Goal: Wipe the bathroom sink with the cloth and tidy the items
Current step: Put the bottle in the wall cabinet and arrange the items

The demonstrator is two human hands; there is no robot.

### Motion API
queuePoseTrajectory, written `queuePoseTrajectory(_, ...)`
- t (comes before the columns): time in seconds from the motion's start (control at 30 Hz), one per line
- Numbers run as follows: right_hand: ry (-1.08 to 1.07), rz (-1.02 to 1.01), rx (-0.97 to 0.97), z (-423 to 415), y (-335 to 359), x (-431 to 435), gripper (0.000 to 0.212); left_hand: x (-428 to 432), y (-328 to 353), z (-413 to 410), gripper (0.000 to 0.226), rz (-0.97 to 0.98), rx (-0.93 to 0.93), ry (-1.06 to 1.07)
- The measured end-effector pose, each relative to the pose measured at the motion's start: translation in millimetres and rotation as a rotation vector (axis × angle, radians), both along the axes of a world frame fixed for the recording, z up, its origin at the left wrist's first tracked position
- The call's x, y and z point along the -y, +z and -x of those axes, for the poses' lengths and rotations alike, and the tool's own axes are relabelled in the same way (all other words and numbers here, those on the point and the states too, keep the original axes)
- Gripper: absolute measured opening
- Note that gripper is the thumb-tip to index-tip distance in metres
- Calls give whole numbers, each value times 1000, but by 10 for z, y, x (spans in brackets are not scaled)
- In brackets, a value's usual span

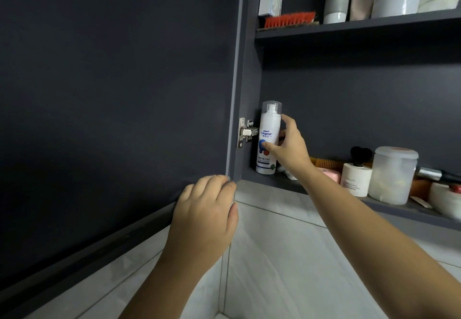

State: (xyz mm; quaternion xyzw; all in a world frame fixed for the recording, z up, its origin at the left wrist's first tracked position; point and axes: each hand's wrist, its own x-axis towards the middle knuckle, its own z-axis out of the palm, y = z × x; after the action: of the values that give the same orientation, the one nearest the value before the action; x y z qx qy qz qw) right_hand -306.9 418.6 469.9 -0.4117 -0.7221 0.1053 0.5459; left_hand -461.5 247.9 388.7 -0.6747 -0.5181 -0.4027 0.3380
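Observation:
A white spray bottle [268, 141] with a clear cap and blue lettering stands upright at the left end of the lower cabinet shelf [279, 181], beside the door hinge. My right hand [289, 149] reaches into the cabinet and holds the bottle, thumb on its front and fingers round its right side. My left hand [207, 211] grips the bottom edge of the open dark cabinet door [112, 106]. Neither the sink nor the cloth is in view.
Along the lower shelf to the right stand a white jar [355, 179], a frosted plastic tub [393, 176], a pink item and an orange comb. The upper shelf [349, 28] carries a red brush [289, 19], a box and several tubes. Grey wall tiles lie below.

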Motion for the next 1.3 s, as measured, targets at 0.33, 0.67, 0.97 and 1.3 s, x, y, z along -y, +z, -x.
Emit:
queuePoseTrajectory(0.33,-147,-49,118,-184,-319,605,62,175,-189,-113,35,15,-36,1)
queuePoseTrajectory(0.67,-355,-246,405,-667,-1773,1881,31,472,-1220,-196,38,258,133,-123)
queuePoseTrajectory(0.97,-513,79,548,-1061,-3034,2928,19,904,-2347,-329,41,577,251,-235)
queuePoseTrajectory(1.3,-740,274,538,-1829,-3463,3633,24,1173,-2783,-871,43,787,279,-433)
